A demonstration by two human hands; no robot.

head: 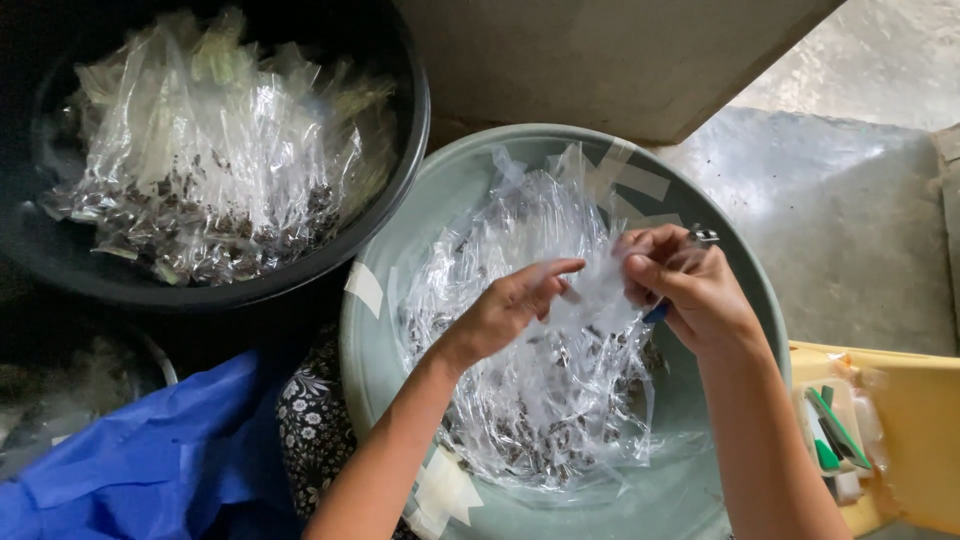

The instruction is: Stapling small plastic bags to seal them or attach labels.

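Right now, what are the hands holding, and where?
Both hands pinch one clear plastic bag by its top edge: left hand, right hand. The right also grips a small blue-handled tool.

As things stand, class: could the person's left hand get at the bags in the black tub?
Probably yes. The left hand is over the green basin; the black tub sits beside it, open-topped, its clear bags uncovered, with nothing between.

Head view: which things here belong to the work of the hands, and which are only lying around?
In use:
left hand
right hand
clear bag held between them
grey-green basin of bags
small tool in the right hand

Lying about:
black tub of bags
blue sheet
yellow box
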